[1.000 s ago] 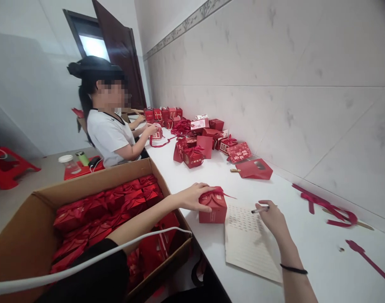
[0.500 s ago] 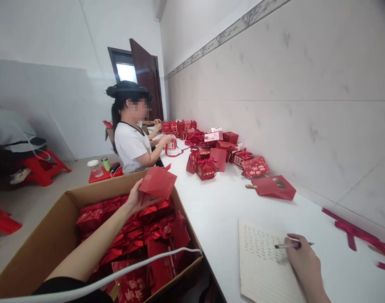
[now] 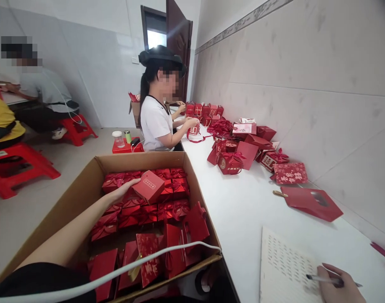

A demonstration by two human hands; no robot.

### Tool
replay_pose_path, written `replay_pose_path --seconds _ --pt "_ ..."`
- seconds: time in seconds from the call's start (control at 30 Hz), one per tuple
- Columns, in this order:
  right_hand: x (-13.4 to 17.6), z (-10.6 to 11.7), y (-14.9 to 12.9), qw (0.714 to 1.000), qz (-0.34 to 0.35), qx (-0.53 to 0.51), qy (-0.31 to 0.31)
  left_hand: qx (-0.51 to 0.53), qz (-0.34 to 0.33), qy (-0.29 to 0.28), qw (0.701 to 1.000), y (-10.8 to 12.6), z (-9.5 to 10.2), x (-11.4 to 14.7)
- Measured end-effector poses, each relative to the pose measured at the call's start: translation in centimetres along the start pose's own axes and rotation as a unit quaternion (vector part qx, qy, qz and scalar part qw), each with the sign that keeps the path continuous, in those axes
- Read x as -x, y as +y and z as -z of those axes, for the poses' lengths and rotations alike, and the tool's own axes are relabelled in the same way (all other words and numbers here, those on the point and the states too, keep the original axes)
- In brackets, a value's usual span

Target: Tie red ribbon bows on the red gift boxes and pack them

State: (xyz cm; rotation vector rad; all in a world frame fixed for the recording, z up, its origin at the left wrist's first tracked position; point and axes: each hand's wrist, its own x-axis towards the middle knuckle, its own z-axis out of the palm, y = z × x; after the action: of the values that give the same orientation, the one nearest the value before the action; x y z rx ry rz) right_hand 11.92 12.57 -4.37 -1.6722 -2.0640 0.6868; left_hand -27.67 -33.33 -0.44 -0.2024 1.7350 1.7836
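My left hand (image 3: 125, 190) is closed on a small red gift box (image 3: 148, 187) with a pale framed label, held over the big cardboard carton (image 3: 82, 185). Rows of red gift boxes with ribbon bows (image 3: 129, 215) fill the carton's far part, and larger red boxes (image 3: 148, 259) stand in its near part. On the white table, my right hand (image 3: 336, 286) grips a pen (image 3: 325, 279) above an open notebook (image 3: 283, 269) with handwritten marks. The lower part of my right hand is cut off by the frame edge.
A white cable (image 3: 167, 251) crosses the carton's near side. Red boxes and flat cards (image 3: 230, 163) lie along the wall side of the white table (image 3: 233, 210). A co-worker (image 3: 157, 111) sits at the table beyond the carton. Red stools (image 3: 25, 166) stand at left.
My left hand has turned the gift box, showing its label, and lowered it into the carton's opening. The camera view has swung left and down. My right hand still holds the pen.
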Motion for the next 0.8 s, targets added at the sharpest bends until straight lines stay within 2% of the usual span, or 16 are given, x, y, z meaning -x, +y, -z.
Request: replay_pose_path --seconds 0.17,0.4,0.47,0.53,0.63,0.7,0.8 --pt "-0.8 -0.7 1.4 1.0 0.006 0.018 0.024 0.029 0.003 0.023 0.999 -1.6 2.0 -1.2" --pt "0.4 0.1 -0.4 0.999 -0.004 0.039 0.014 -0.137 -0.121 0.1 0.978 -3.0 4.0 -3.7" --pt "0.8 0.3 -1.0 0.999 -0.012 0.034 0.01 -0.249 -0.183 0.102 0.945 -3.3 4.3 -4.5" --pt "1.0 0.3 -1.4 0.999 -0.021 0.035 0.007 -0.393 -0.241 0.083 0.883 -3.7 4.4 -5.3" --pt "1.1 0.1 -1.6 0.999 -0.031 0.039 0.001 -0.537 -0.265 0.045 0.8 -4.3 4.0 -6.4" --pt "1.3 0.1 -1.8 0.999 -0.036 0.029 0.004 -0.581 -0.273 0.027 0.766 -4.6 3.6 -7.2" --pt "1.5 0.1 -1.8 0.999 -0.04 0.011 0.008 -0.603 -0.287 0.009 0.744 -4.5 3.1 -8.4"
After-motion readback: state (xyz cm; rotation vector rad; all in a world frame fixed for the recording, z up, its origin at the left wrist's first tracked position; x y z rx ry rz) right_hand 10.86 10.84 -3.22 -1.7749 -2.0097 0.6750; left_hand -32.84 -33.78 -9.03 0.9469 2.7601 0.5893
